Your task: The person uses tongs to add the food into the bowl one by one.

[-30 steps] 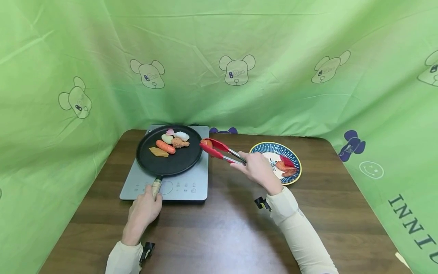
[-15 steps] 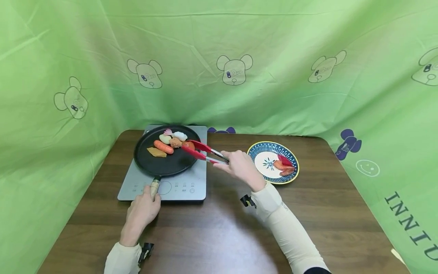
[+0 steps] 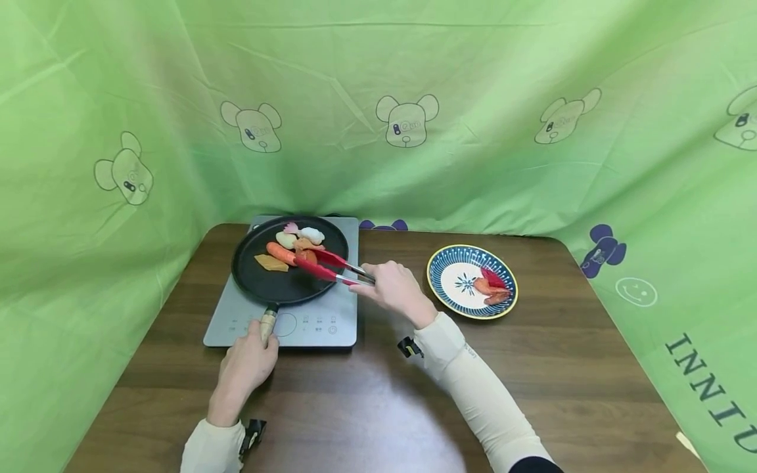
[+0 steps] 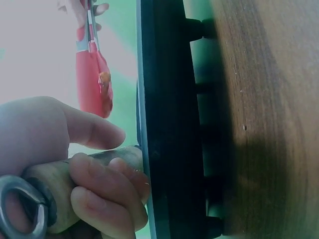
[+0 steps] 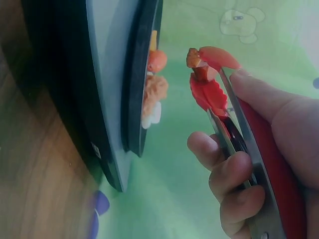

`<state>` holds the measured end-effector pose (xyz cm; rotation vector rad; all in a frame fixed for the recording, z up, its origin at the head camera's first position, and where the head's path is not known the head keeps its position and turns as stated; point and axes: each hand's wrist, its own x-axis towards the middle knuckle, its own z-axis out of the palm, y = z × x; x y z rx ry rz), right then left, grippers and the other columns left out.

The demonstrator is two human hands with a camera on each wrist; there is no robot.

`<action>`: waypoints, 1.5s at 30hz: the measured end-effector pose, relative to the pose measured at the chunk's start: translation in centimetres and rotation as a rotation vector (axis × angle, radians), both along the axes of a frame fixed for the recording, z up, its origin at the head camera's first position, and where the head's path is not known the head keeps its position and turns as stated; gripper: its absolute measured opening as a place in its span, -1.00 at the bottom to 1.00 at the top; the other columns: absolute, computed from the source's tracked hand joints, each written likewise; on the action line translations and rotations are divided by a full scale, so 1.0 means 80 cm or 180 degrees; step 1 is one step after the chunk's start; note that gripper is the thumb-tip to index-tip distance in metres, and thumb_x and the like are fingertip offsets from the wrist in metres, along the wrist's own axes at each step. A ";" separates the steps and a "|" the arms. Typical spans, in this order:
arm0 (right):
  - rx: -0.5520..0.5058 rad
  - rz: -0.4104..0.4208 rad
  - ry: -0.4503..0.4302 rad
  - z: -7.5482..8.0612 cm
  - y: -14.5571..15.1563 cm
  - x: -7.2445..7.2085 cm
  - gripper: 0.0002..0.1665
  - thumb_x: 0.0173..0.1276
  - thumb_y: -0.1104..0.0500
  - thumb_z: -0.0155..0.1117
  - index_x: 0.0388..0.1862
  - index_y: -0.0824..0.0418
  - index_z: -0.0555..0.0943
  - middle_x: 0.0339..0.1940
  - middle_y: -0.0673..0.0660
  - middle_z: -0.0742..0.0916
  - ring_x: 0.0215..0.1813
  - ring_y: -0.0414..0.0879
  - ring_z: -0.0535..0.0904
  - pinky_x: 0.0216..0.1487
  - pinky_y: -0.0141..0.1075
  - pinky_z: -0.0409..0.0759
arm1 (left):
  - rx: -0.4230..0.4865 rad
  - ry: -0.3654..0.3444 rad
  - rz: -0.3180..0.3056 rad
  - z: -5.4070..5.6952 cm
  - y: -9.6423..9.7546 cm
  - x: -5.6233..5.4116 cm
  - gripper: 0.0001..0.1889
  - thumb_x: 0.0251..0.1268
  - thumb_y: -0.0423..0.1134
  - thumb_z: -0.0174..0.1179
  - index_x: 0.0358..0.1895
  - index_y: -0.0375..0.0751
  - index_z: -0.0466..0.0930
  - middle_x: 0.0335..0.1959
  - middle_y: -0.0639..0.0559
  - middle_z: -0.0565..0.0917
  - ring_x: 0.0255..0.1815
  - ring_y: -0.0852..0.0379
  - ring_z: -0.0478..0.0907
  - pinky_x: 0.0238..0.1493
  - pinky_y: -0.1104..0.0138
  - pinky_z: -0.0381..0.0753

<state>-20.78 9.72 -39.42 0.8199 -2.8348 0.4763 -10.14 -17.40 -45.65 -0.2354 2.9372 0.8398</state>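
My left hand [image 3: 248, 361] grips the handle [image 3: 268, 320] of a black frying pan [image 3: 263, 286]. In the left wrist view its fingers [image 4: 107, 186] curl round the wooden grip. My right hand [image 3: 395, 290] holds red-tipped metal tongs [image 3: 332, 259] above the pan's right half. Between their tips is a reddish-brown food piece [image 5: 203, 73], raised off the pan in the right wrist view. In the pan lie a scored sausage [image 3: 280, 252], a flat yellow-brown piece [image 3: 271, 263], a pale oval piece [image 3: 286, 239], a white shrimp with pink tail [image 3: 311, 235] and a fried drumstick [image 5: 155, 89].
Under the pan is a grey induction cooktop [image 3: 345, 315] on a wooden table [image 3: 378, 407]. To the right stands a blue-patterned plate [image 3: 447, 282] with a red piece [image 3: 492, 277] and orange-brown pieces [image 3: 487, 289]. A green curtain [image 3: 331, 171] hangs behind.
My right hand has moved left, bringing the tongs and the food piece from beside the pan to over it. The left hand keeps its grip on the handle.
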 end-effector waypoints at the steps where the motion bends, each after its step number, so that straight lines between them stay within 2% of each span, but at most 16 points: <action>1: -0.0003 0.0013 -0.0029 -0.001 -0.002 0.000 -0.55 0.22 -0.26 0.24 -0.33 0.09 0.57 -0.69 -0.04 0.41 -0.61 -0.10 0.40 -0.61 -0.25 0.32 | 0.0010 -0.0018 0.0002 -0.001 0.000 0.000 -0.48 0.35 -0.12 -0.10 0.21 -0.45 0.14 -0.50 -0.24 0.48 -0.64 -0.06 0.38 -0.63 0.13 0.32; 4: -0.0020 0.0061 -0.0081 -0.002 -0.010 -0.001 -0.53 0.22 -0.25 0.25 -0.23 0.13 0.62 -0.68 -0.04 0.43 -0.61 -0.12 0.39 -0.60 -0.28 0.32 | 0.0014 -0.0069 -0.0005 -0.002 0.000 0.000 -0.46 0.36 -0.11 -0.11 0.23 -0.45 0.11 -0.48 -0.26 0.49 -0.63 -0.06 0.39 -0.61 0.12 0.33; 11: -0.0009 0.0149 -0.0115 0.003 -0.029 -0.003 -0.53 0.23 -0.24 0.25 -0.25 0.15 0.62 -0.69 -0.02 0.44 -0.62 -0.14 0.37 -0.64 -0.31 0.29 | -0.0007 -0.0084 -0.0025 -0.002 0.000 -0.002 -0.46 0.36 -0.09 -0.10 0.22 -0.42 0.11 -0.47 -0.28 0.49 -0.62 -0.08 0.40 -0.61 0.11 0.34; 16: 0.0122 0.0198 -0.0133 0.007 -0.044 -0.006 -0.41 0.25 -0.29 0.18 -0.02 0.14 0.63 -0.57 0.00 0.57 -0.56 -0.16 0.42 -0.61 -0.33 0.33 | 0.0001 -0.0095 -0.0009 -0.001 0.000 -0.002 -0.46 0.36 -0.08 -0.09 0.22 -0.43 0.11 -0.46 -0.29 0.49 -0.61 -0.09 0.40 -0.61 0.11 0.34; 20: 0.0188 0.0190 -0.0165 0.006 -0.053 -0.007 -0.39 0.26 -0.30 0.17 0.03 0.14 0.63 -0.47 0.05 0.66 -0.50 -0.12 0.48 -0.55 -0.29 0.39 | 0.0013 -0.0094 -0.0011 -0.001 0.000 -0.001 -0.46 0.36 -0.09 -0.09 0.21 -0.43 0.11 -0.45 -0.30 0.49 -0.61 -0.09 0.41 -0.61 0.10 0.34; 25: 0.0212 0.0141 -0.0248 0.002 -0.059 -0.009 -0.32 0.27 -0.31 0.15 0.16 0.13 0.58 -0.19 0.11 0.73 -0.38 -0.10 0.57 -0.48 -0.26 0.46 | 0.0003 -0.0092 -0.0026 -0.003 0.000 -0.001 -0.45 0.36 -0.08 -0.09 0.22 -0.44 0.11 -0.45 -0.31 0.49 -0.61 -0.09 0.41 -0.60 0.10 0.34; 31: 0.0208 0.0119 -0.0262 0.002 -0.068 -0.012 -0.30 0.26 -0.32 0.14 0.18 0.12 0.57 -0.12 0.14 0.72 -0.37 -0.09 0.60 -0.49 -0.27 0.47 | 0.0010 -0.0086 -0.0004 -0.002 -0.001 -0.003 -0.44 0.36 -0.09 -0.10 0.24 -0.44 0.09 -0.46 -0.30 0.48 -0.61 -0.08 0.39 -0.61 0.11 0.33; 33: 0.0206 0.0121 -0.0260 0.002 -0.071 -0.011 -0.30 0.25 -0.32 0.15 0.17 0.12 0.58 -0.13 0.14 0.72 -0.38 -0.09 0.60 -0.50 -0.28 0.47 | 0.0006 -0.0084 -0.0003 -0.002 -0.001 -0.002 -0.44 0.36 -0.08 -0.10 0.24 -0.45 0.09 -0.46 -0.30 0.48 -0.61 -0.08 0.39 -0.61 0.11 0.33; 38: 0.0217 0.0156 -0.0220 0.000 -0.081 -0.009 -0.34 0.23 -0.33 0.17 0.11 0.10 0.62 -0.32 0.07 0.72 -0.48 -0.14 0.52 -0.52 -0.30 0.45 | 0.0027 -0.0106 0.0006 -0.002 0.000 -0.001 -0.44 0.36 -0.08 -0.08 0.23 -0.45 0.09 -0.47 -0.26 0.47 -0.62 -0.06 0.38 -0.61 0.13 0.33; 45: 0.0240 0.0174 -0.0247 -0.002 -0.094 -0.012 -0.39 0.24 -0.33 0.16 0.02 0.08 0.64 -0.54 -0.02 0.62 -0.53 -0.16 0.46 -0.55 -0.32 0.42 | -0.0011 -0.0062 -0.0003 -0.003 -0.001 -0.001 -0.45 0.36 -0.09 -0.09 0.21 -0.46 0.11 -0.48 -0.27 0.48 -0.62 -0.07 0.39 -0.61 0.12 0.34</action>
